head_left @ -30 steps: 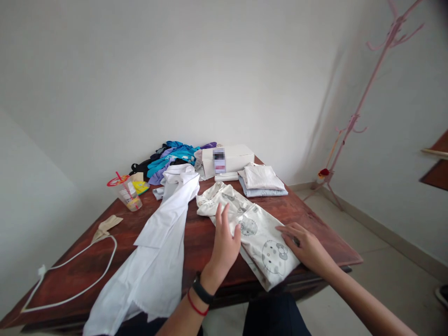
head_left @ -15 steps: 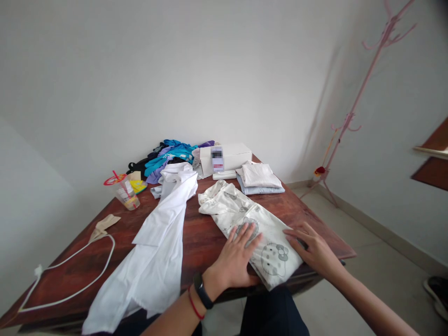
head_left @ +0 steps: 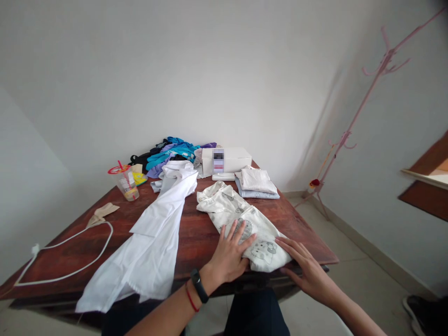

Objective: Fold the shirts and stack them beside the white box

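A white garment with grey cartoon cat prints [head_left: 241, 210] lies folded into a long strip, its near end at the table's front edge. My left hand [head_left: 229, 254] rests flat on the garment's left side with fingers spread. At the near right corner, my right hand [head_left: 308, 268] touches the cloth with outstretched fingers, its thumb apart and lower, by the table edge. To the left, a long white garment [head_left: 159, 224] stretches from the back of the table over the front edge. Behind the printed garment sits a stack of folded clothes [head_left: 257, 182], white on top of light blue.
On the wooden table [head_left: 196, 238] are a plastic cup with a straw [head_left: 125, 182], a white cord [head_left: 70, 280], a beige cloth [head_left: 102, 213], a white box [head_left: 233, 159] and a heap of coloured clothes [head_left: 171, 156]. A pink coat stand [head_left: 364, 102] is at right.
The printed garment's near end, which stuck out over the table edge, has drawn back and looks shorter. My right hand's fingers have straightened along its corner. The view has shifted slightly.
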A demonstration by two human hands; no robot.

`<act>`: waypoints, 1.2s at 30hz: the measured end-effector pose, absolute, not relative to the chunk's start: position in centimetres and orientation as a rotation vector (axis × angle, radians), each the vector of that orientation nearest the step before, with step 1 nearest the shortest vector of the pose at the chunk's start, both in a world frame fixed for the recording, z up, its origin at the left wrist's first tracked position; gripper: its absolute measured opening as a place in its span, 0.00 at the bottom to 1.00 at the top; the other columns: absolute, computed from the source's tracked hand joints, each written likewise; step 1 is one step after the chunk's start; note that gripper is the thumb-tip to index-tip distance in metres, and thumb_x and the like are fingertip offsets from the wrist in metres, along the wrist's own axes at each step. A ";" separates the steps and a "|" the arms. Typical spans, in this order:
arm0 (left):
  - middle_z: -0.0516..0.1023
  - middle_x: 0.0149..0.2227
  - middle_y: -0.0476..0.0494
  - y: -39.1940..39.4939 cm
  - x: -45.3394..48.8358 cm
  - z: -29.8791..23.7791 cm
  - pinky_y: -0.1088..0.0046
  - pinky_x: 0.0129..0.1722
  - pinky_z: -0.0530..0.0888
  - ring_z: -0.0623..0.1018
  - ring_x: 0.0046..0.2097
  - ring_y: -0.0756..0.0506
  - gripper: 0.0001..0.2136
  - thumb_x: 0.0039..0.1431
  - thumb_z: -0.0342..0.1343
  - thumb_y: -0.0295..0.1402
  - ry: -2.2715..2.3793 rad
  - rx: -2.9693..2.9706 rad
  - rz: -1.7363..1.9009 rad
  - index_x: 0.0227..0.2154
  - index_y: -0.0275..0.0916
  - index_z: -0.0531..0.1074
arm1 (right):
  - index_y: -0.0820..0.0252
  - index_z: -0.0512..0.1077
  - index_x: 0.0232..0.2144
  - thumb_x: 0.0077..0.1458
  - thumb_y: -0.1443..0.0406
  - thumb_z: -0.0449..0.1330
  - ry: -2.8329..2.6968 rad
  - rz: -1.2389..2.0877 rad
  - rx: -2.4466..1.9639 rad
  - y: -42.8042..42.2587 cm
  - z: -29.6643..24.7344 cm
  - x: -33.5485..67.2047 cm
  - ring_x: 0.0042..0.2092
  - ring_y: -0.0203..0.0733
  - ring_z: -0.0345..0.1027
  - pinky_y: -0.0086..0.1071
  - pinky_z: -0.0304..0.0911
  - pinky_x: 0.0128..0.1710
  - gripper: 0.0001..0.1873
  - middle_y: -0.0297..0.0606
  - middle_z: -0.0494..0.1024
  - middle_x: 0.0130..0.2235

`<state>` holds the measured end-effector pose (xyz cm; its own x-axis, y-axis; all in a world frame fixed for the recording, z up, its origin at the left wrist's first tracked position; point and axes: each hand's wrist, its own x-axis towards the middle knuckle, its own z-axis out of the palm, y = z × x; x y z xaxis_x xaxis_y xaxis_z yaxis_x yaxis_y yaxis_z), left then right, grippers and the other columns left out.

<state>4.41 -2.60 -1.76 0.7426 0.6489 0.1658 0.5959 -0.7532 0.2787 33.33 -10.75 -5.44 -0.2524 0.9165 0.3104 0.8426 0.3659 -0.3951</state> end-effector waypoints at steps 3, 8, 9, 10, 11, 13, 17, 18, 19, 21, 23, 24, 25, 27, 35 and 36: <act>0.40 0.75 0.44 -3.0 4.0 -1.0 0.32 0.66 0.44 0.40 0.73 0.27 0.36 0.60 0.54 0.27 0.939 2.718 0.353 0.69 0.56 0.55 | 0.49 0.66 0.64 0.61 0.60 0.60 -2.086 0.189 -1.541 -11.2 -5.0 33.6 0.63 0.56 0.64 0.55 0.57 0.65 0.29 0.46 0.70 0.62; 0.41 0.75 0.46 -4.0 2.3 0.3 0.33 0.66 0.47 0.41 0.73 0.28 0.26 0.71 0.44 0.35 0.747 2.630 0.294 0.70 0.57 0.52 | 0.49 0.69 0.62 0.53 0.65 0.63 -2.006 0.056 -1.487 -12.0 -4.7 34.5 0.63 0.61 0.62 0.57 0.61 0.62 0.34 0.46 0.70 0.62; 0.42 0.74 0.46 -4.3 1.8 0.5 0.34 0.66 0.47 0.41 0.73 0.28 0.25 0.73 0.43 0.36 0.714 2.609 0.291 0.70 0.56 0.52 | 0.49 0.69 0.62 0.53 0.64 0.64 -1.991 0.070 -1.459 -12.1 -4.6 34.4 0.65 0.61 0.60 0.57 0.61 0.62 0.33 0.46 0.67 0.64; 0.42 0.74 0.46 -4.6 1.4 0.8 0.35 0.67 0.47 0.42 0.73 0.29 0.25 0.73 0.42 0.36 0.687 2.592 0.291 0.70 0.56 0.52 | 0.48 0.70 0.61 0.54 0.62 0.65 -1.977 0.111 -1.428 -12.1 -4.6 34.1 0.66 0.62 0.58 0.56 0.61 0.62 0.32 0.47 0.64 0.66; 0.42 0.74 0.45 -5.0 1.0 1.1 0.37 0.67 0.46 0.42 0.73 0.30 0.25 0.73 0.42 0.36 0.661 2.578 0.291 0.70 0.55 0.52 | 0.48 0.70 0.61 0.55 0.60 0.65 -1.964 0.178 -1.398 -12.0 -4.5 33.7 0.68 0.62 0.55 0.56 0.61 0.63 0.31 0.47 0.61 0.68; 0.41 0.74 0.44 -5.6 0.1 1.6 0.39 0.68 0.46 0.43 0.73 0.31 0.26 0.72 0.43 0.35 0.610 2.559 0.283 0.71 0.53 0.50 | 0.49 0.70 0.61 0.57 0.57 0.65 -1.947 0.344 -1.330 -11.5 -4.2 32.6 0.70 0.61 0.49 0.55 0.58 0.65 0.30 0.47 0.54 0.71; 0.40 0.74 0.45 -6.1 -1.7 1.9 0.43 0.69 0.45 0.43 0.73 0.34 0.30 0.70 0.45 0.30 0.510 2.544 0.249 0.72 0.53 0.45 | 0.48 0.78 0.53 0.60 0.53 0.64 -1.994 0.581 -1.196 -9.9 -2.9 29.9 0.72 0.58 0.43 0.57 0.52 0.67 0.20 0.43 0.61 0.69; 0.41 0.74 0.45 -6.0 -2.1 1.7 0.44 0.70 0.46 0.45 0.73 0.35 0.32 0.69 0.47 0.30 0.499 2.544 0.263 0.72 0.53 0.45 | 0.47 0.80 0.49 0.60 0.53 0.63 -2.017 0.624 -1.175 -9.5 -2.6 29.3 0.72 0.58 0.46 0.57 0.52 0.67 0.17 0.42 0.67 0.66; 0.42 0.74 0.45 -5.9 -2.5 1.4 0.47 0.70 0.48 0.46 0.73 0.35 0.35 0.66 0.52 0.31 0.510 2.546 0.291 0.72 0.53 0.45 | 0.46 0.81 0.47 0.61 0.53 0.62 -2.037 0.661 -1.163 -9.1 -2.3 28.8 0.70 0.58 0.51 0.57 0.53 0.67 0.14 0.41 0.72 0.62; 0.44 0.74 0.43 -5.5 -3.0 0.4 0.50 0.70 0.51 0.50 0.73 0.35 0.43 0.58 0.61 0.33 0.589 2.568 0.362 0.72 0.50 0.46 | 0.42 0.82 0.45 0.61 0.55 0.62 -2.061 0.700 -1.153 -8.7 -2.0 28.1 0.65 0.58 0.63 0.56 0.53 0.68 0.12 0.37 0.80 0.55; 0.47 0.74 0.43 -5.1 -3.2 -0.7 0.52 0.70 0.53 0.50 0.73 0.36 0.45 0.53 0.63 0.32 0.707 2.607 0.412 0.72 0.47 0.48 | 0.36 0.81 0.46 0.60 0.57 0.63 -2.067 0.701 -1.147 -8.5 -2.0 27.7 0.59 0.58 0.71 0.55 0.51 0.69 0.12 0.31 0.82 0.50; 0.49 0.73 0.43 -5.0 -3.1 -1.1 0.53 0.71 0.53 0.51 0.73 0.37 0.44 0.53 0.61 0.30 0.751 2.624 0.429 0.72 0.47 0.49 | 0.34 0.81 0.46 0.59 0.58 0.63 -2.069 0.699 -1.144 -8.5 -2.1 27.6 0.57 0.59 0.73 0.54 0.51 0.69 0.13 0.29 0.83 0.49; 0.51 0.73 0.44 -4.9 -3.1 -1.5 0.53 0.71 0.53 0.52 0.73 0.38 0.42 0.54 0.59 0.28 0.779 2.630 0.444 0.71 0.47 0.50 | 0.33 0.80 0.46 0.59 0.58 0.62 -2.066 0.698 -1.143 -8.6 -2.2 27.5 0.56 0.58 0.74 0.53 0.52 0.69 0.14 0.28 0.83 0.48; 0.58 0.71 0.44 -4.9 -2.8 -1.7 0.55 0.69 0.56 0.57 0.71 0.39 0.37 0.57 0.57 0.28 0.806 2.595 0.497 0.70 0.47 0.55 | 0.35 0.81 0.45 0.59 0.58 0.61 -2.041 0.699 -1.160 -8.8 -2.4 27.4 0.55 0.58 0.75 0.51 0.53 0.69 0.14 0.29 0.83 0.47; 0.83 0.48 0.41 -5.5 -1.6 1.0 0.63 0.55 0.73 0.80 0.50 0.37 0.14 0.64 0.50 0.34 0.815 2.044 0.845 0.42 0.41 0.82 | 0.52 0.79 0.52 0.58 0.53 0.59 -1.750 0.865 -1.208 -7.4 -2.5 26.9 0.61 0.56 0.68 0.48 0.58 0.66 0.22 0.40 0.76 0.59; 0.83 0.47 0.40 -5.5 -1.5 1.0 0.62 0.54 0.73 0.80 0.50 0.36 0.14 0.63 0.51 0.34 0.848 1.974 0.873 0.41 0.41 0.82 | 0.53 0.79 0.52 0.57 0.53 0.60 -1.753 0.910 -1.214 -7.0 -2.7 27.0 0.60 0.57 0.70 0.49 0.59 0.65 0.23 0.40 0.76 0.58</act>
<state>-1.54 -5.54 1.01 0.5371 0.7991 0.2703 0.2471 -0.4554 0.8553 27.01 -7.03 -2.72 -0.2187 0.9531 0.2094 0.3774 0.2805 -0.8826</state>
